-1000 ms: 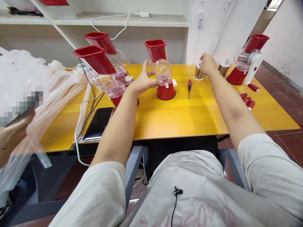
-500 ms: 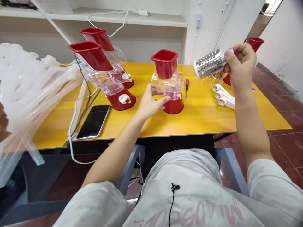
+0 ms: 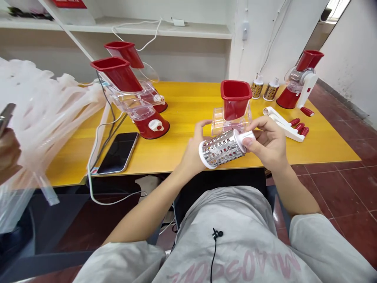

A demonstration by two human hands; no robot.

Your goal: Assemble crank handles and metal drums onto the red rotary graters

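My right hand (image 3: 266,143) pinches the white shaft of a metal grater drum (image 3: 224,149) with round holes. The drum lies tilted in the air, its wide white rim towards the left. Behind it stands a rotary grater body (image 3: 236,98) with a red square hopper and clear housing. My left hand (image 3: 196,147) is curled at the left side of this body, gripping it low down; the drum hides part of the fingers and the red base.
Two rotary grater bodies (image 3: 118,74) stand left, near a phone (image 3: 118,152) and cables. White crank handles (image 3: 284,124), two grater drums (image 3: 271,89) and an assembled grater (image 3: 297,80) are at right. Another person's hand (image 3: 8,151) is beside plastic bags (image 3: 53,106) at far left.
My right hand has brought the grater drum left and down, in front of the grater body. The body has shifted right and nearer with my left hand. The screwdriver is no longer visible.
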